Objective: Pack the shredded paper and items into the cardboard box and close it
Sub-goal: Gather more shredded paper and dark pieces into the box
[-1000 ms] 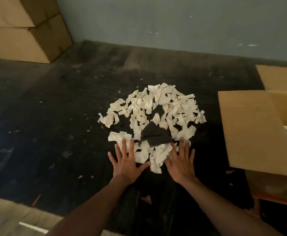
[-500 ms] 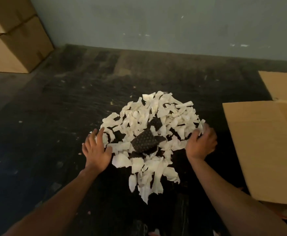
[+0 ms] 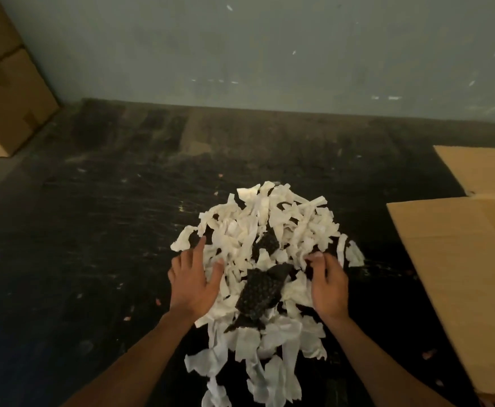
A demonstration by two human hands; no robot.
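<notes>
Head view: shredded paper lies between both hands' fingers.

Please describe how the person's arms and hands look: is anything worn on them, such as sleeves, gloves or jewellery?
Both forearms are bare up to the frame edge, with no sleeves in view. The left hand and the right hand have no gloves. No watch, ring or bracelet can be seen, though the light is dim.

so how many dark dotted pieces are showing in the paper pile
2 clearly. The larger dotted piece lies between the hands, near the front of the shredded paper. The smaller dotted piece sits just behind it. More may be buried.
</notes>
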